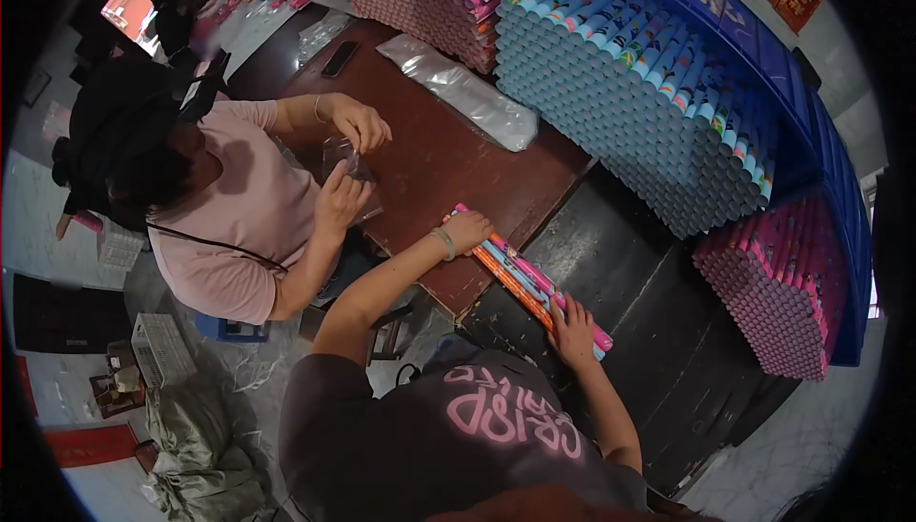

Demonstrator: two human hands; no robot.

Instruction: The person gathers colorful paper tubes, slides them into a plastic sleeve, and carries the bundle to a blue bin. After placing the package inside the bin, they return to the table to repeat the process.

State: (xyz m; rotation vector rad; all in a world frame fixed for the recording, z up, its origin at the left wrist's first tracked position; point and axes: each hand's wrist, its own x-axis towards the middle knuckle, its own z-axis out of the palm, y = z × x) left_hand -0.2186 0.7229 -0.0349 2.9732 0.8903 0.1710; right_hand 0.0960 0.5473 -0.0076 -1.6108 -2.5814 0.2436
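Observation:
A small bundle of gift-wrap rolls, pink, orange and light blue with printed patterns, lies slantwise across the table edges in front of me. Closed over its far end is my left hand, with a pale green bangle on the wrist. My right hand grips the near end, fingers curled across the top of the rolls. The rolls lie side by side between both hands, and their undersides are hidden.
At left, a co-worker's hands handle a clear plastic bag. Clear plastic sleeves and a phone lie on the brown table. Stacked blue rolls and pink rolls stand by a blue rack.

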